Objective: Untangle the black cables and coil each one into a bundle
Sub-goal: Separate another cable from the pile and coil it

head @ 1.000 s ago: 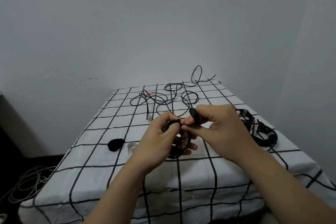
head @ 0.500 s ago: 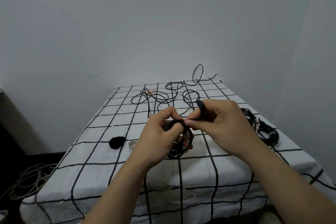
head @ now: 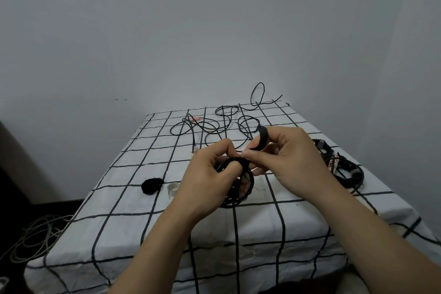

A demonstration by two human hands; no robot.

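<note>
My left hand [head: 210, 179] grips a coiled black cable bundle [head: 238, 194] just above the middle of the table, fingers curled round its top. My right hand [head: 284, 157] pinches a black strap [head: 262, 138] that runs from the top of the bundle up between thumb and forefinger. A loose black cable [head: 222, 124] lies in tangled loops at the far end of the table, one loop standing up against the wall. Another coiled black bundle [head: 343, 167] lies at the right edge, partly hidden behind my right hand.
The table wears a white cloth with black grid lines [head: 133, 198]. A small black roll [head: 152, 185] and a small clear ring [head: 173, 187] lie left of my hands. Pale cables [head: 33, 236] lie on the dark floor at the left. A grey wall stands close behind.
My right hand has pulled the black strap further up and out from the bundle, so more of it stands above my fingers. The left hand keeps its hold on the coil.
</note>
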